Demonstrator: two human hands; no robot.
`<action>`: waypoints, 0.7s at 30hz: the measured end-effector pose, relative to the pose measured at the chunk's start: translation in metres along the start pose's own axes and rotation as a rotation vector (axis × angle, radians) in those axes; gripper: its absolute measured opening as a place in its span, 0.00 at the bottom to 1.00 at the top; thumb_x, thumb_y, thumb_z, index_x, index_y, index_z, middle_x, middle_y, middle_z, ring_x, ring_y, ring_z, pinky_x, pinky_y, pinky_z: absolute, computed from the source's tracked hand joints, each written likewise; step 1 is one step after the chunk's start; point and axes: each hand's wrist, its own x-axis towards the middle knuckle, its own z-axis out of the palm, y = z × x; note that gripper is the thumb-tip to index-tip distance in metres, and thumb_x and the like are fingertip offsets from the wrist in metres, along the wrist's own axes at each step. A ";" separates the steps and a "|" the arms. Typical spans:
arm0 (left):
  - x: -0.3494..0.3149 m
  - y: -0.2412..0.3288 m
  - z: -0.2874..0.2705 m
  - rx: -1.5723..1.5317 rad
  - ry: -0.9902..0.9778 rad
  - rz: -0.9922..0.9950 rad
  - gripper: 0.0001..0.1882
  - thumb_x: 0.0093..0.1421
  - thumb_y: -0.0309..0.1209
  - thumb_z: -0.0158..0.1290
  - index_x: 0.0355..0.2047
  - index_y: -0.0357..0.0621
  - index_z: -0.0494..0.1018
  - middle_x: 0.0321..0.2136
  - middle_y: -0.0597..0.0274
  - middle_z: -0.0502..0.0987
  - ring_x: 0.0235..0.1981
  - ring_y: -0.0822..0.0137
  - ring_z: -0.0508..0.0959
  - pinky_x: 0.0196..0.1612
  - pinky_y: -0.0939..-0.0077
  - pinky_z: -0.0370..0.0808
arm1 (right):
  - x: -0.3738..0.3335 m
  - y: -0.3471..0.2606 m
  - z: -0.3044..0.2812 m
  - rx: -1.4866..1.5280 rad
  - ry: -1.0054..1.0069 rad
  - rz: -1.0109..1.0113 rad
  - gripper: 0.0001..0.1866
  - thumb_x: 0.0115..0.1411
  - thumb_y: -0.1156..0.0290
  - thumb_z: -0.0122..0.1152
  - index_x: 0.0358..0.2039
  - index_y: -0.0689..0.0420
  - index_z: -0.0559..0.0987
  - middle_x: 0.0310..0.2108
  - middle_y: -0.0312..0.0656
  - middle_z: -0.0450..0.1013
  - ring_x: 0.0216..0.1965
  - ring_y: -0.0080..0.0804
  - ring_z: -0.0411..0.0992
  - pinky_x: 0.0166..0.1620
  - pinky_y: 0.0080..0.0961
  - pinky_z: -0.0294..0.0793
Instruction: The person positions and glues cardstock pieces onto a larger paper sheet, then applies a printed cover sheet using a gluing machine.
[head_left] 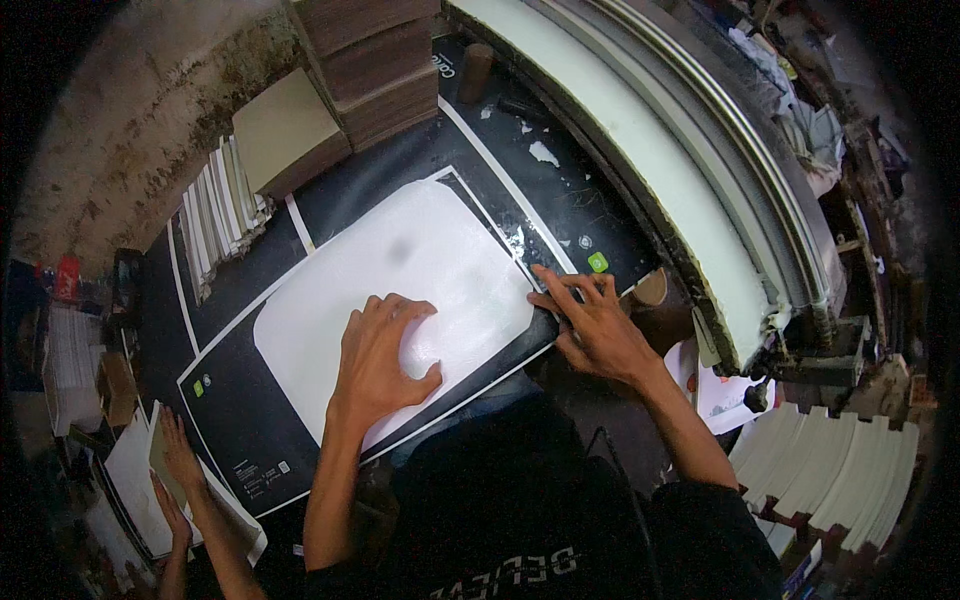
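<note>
A large white sheet with rounded corners (340, 290) lies flat on a black printed sheet with white border lines (240, 420). My left hand (380, 355) rests on the white sheet's near part. Its fingers and thumb are curved and spread wide apart, with nothing between them. My right hand (605, 330) is at the white sheet's right corner. Its fingers are apart and reach toward the corner, where the black surface shows a narrow white strip. The sheet has a glossy patch beside my left hand.
Stacked brown boards (370, 70) and a pile of cut sheets (215, 215) stand at the back left. A long curved-looking machine bed (640, 170) runs along the right. Another person's hands (180, 455) touch a board at lower left. Stacked pale pieces (830, 470) lie lower right.
</note>
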 end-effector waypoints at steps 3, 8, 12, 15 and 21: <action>0.001 0.003 0.000 0.014 -0.025 -0.040 0.33 0.39 0.35 0.68 0.49 0.48 0.76 0.48 0.57 0.75 0.51 0.55 0.72 0.56 0.56 0.69 | -0.008 -0.008 0.001 -0.010 -0.074 -0.004 0.51 0.53 0.77 0.59 0.75 0.51 0.46 0.63 0.34 0.72 0.65 0.42 0.61 0.66 0.51 0.52; 0.005 0.004 0.001 -0.044 -0.031 -0.025 0.34 0.39 0.35 0.68 0.50 0.46 0.76 0.48 0.56 0.76 0.50 0.53 0.73 0.57 0.55 0.68 | -0.010 -0.002 -0.003 -0.049 -0.063 -0.010 0.52 0.53 0.75 0.62 0.75 0.49 0.47 0.64 0.34 0.70 0.65 0.41 0.61 0.66 0.52 0.53; 0.008 0.006 -0.003 -0.072 -0.061 -0.067 0.34 0.40 0.36 0.67 0.51 0.46 0.76 0.48 0.55 0.76 0.52 0.52 0.73 0.62 0.53 0.67 | -0.003 -0.004 -0.005 -0.046 -0.064 -0.014 0.50 0.54 0.75 0.62 0.75 0.50 0.48 0.63 0.33 0.72 0.66 0.39 0.60 0.67 0.52 0.52; -0.010 -0.018 0.007 -0.077 0.061 -0.009 0.33 0.41 0.37 0.67 0.51 0.48 0.76 0.49 0.55 0.75 0.55 0.52 0.73 0.67 0.51 0.63 | -0.003 -0.024 -0.006 -0.021 -0.165 -0.064 0.51 0.54 0.75 0.62 0.75 0.51 0.48 0.61 0.33 0.74 0.66 0.37 0.61 0.68 0.51 0.50; -0.046 -0.060 -0.037 -0.127 0.193 -0.099 0.24 0.45 0.31 0.67 0.45 0.47 0.76 0.44 0.58 0.77 0.51 0.54 0.76 0.67 0.52 0.63 | 0.006 -0.079 -0.011 0.034 -0.117 -0.276 0.24 0.48 0.75 0.63 0.49 0.55 0.76 0.67 0.39 0.67 0.64 0.50 0.62 0.62 0.53 0.58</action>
